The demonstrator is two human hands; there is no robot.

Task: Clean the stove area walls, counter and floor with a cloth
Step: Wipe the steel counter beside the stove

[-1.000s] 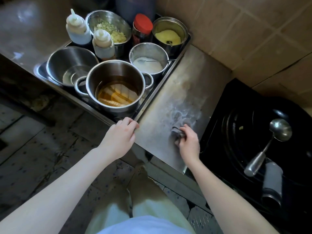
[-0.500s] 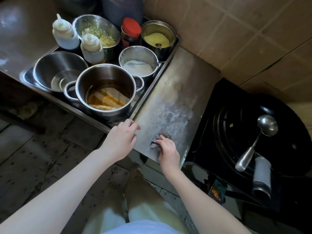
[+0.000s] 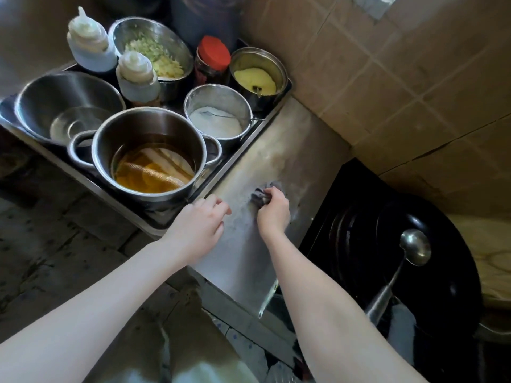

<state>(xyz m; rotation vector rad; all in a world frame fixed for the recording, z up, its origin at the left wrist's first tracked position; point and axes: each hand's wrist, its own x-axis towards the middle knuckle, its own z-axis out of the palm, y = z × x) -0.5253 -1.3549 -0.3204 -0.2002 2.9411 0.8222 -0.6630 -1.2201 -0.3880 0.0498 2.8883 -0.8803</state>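
A small grey cloth [image 3: 260, 193] lies bunched on the steel counter [image 3: 293, 150] between the tray of pots and the black stove. My right hand [image 3: 273, 212] grips the cloth and presses it onto the counter, where wet smears show around it. My left hand [image 3: 200, 226] rests with loosely curled fingers on the counter's front left edge, beside the tray, holding nothing. The tan tiled wall [image 3: 387, 78] rises behind the counter.
A steel tray [image 3: 154, 225] on the left holds a pot of amber liquid [image 3: 149, 161], bowls, two squeeze bottles and a red-lidded jar [image 3: 213, 59]. On the right, a black wok [image 3: 401, 258] with a ladle [image 3: 398, 275] in it. Stained tiled floor [image 3: 55, 244] below.
My right hand has slid the cloth back up the counter, away from the front edge, after a pass toward me. My left hand has stayed at the counter's edge.
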